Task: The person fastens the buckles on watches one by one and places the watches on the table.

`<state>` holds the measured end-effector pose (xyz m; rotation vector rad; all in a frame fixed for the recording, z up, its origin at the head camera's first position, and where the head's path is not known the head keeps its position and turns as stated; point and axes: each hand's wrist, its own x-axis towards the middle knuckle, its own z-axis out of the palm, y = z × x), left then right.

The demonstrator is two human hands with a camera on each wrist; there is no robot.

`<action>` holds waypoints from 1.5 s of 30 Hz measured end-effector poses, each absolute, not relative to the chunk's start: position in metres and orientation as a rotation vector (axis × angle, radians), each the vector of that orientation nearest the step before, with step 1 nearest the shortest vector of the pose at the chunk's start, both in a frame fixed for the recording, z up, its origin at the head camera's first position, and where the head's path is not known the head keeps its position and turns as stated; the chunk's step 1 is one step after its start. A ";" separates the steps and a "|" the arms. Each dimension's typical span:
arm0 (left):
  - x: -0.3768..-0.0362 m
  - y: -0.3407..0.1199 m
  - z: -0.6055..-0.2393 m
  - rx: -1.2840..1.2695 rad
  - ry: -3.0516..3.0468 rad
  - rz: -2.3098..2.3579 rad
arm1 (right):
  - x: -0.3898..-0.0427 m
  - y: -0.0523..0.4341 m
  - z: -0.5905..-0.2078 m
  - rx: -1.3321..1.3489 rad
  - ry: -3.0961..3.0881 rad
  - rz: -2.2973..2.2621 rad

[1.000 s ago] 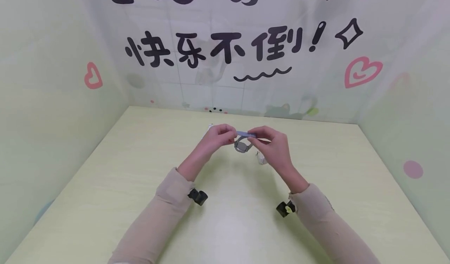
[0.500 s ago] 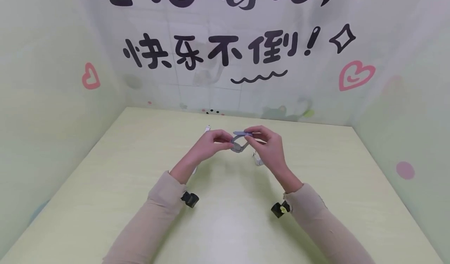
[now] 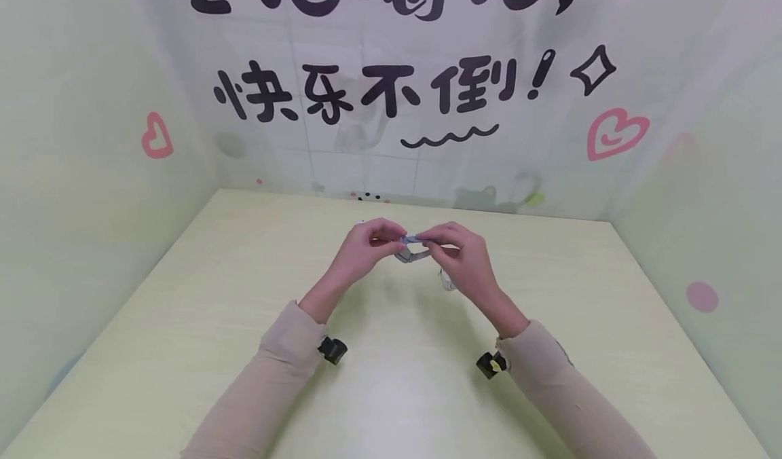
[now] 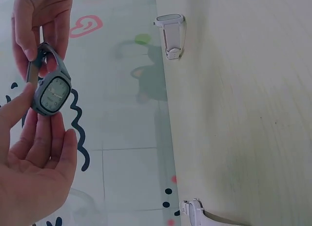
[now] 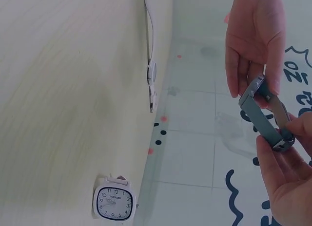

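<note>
1. Both hands hold a grey watch (image 4: 50, 92) in the air above the worktop (image 3: 391, 350), between them.
2. The left hand (image 3: 365, 247) pinches one side of it; its grip is closed on the watch.
3. The right hand (image 3: 459, 255) pinches the strap end (image 5: 265, 121), grip likewise closed on the watch.
4. The step looks like fastening the strap (the band is looped); the next move probably calls for steady fingertip guidance at the clasp.
5. Two white watches (image 5: 114, 202) (image 4: 171, 33) lie on the worktop.

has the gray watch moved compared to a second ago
Yes, slightly. Judged against the table's far edge, the gray watch sits a little left of where it was, with the hands closer together around it.
</note>
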<state>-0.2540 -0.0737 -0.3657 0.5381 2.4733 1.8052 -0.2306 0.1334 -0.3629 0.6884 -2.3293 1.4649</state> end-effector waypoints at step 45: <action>-0.266 -0.082 -0.372 0.380 2.088 1.846 | -0.250 0.145 -0.374 0.693 -2.582 1.511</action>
